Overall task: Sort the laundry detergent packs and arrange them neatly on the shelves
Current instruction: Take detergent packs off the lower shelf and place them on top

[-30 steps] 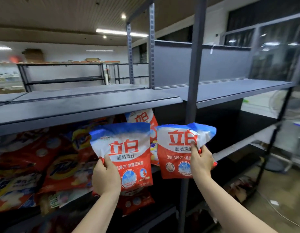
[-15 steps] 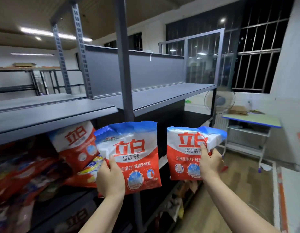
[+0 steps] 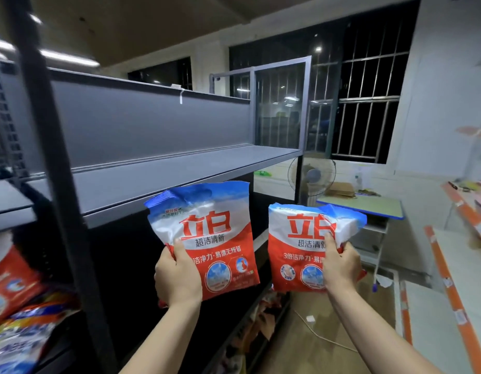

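Two detergent packs held up before the shelf

The left hand (image 3: 177, 276) grips the left pack (image 3: 207, 238) and the right hand (image 3: 342, 268) grips the right pack (image 3: 296, 247); both packs are upright, top edge up, below the grey shelf (image 3: 180, 168).

Dark barred windows (image 3: 366, 103) along far wall, ceiling lights reflected in glass. Strip lights (image 3: 69, 58) on brown ceiling at left. White wall (image 3: 444, 85) at right. Standing fan (image 3: 311, 174) below window, beside small desk (image 3: 369, 205) with blue edge. Cardboard (image 3: 342, 189) lies on desk. Brown floor (image 3: 328, 354), white cable (image 3: 321, 337) trailing across it.
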The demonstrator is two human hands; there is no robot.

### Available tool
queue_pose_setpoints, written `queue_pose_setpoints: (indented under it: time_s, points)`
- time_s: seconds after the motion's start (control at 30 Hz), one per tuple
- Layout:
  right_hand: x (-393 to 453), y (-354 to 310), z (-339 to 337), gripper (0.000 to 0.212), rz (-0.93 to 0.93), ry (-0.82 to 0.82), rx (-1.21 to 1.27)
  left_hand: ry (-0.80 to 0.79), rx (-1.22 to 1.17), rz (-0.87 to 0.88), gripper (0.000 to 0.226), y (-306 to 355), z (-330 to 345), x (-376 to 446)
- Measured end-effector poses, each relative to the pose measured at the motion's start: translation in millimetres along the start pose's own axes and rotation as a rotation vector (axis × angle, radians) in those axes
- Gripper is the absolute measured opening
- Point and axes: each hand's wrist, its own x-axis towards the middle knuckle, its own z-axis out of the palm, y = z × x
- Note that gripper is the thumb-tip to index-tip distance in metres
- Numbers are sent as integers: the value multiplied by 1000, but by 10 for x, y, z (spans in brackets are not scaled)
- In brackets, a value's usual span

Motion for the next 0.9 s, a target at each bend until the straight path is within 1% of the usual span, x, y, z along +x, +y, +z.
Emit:
queue_pose_setpoints:
  time_s: [0.13,0.3,0.43,0.63,0.8,0.9]
  points:
    - [504,126,-56,20,7,3,44,-12,-2,16,39,118,637,25]
    - [1180,336,-19,19,8,25,39,-24,-23,33,39,170,1446,151]
    - [1820,520,131,20,11,25,47,-29,-13,76,40,109,2145,280]
    - [2878,718,436,20,-14,79,58,-68,-30,72,36,99,3256,527]
    - [3611,843,592,28,-13,82,52,-90,-55,69,34,196,3963,689]
    - [4013,895,691,22,-14,89,51,-97,-59,77,33,242,4342,782]
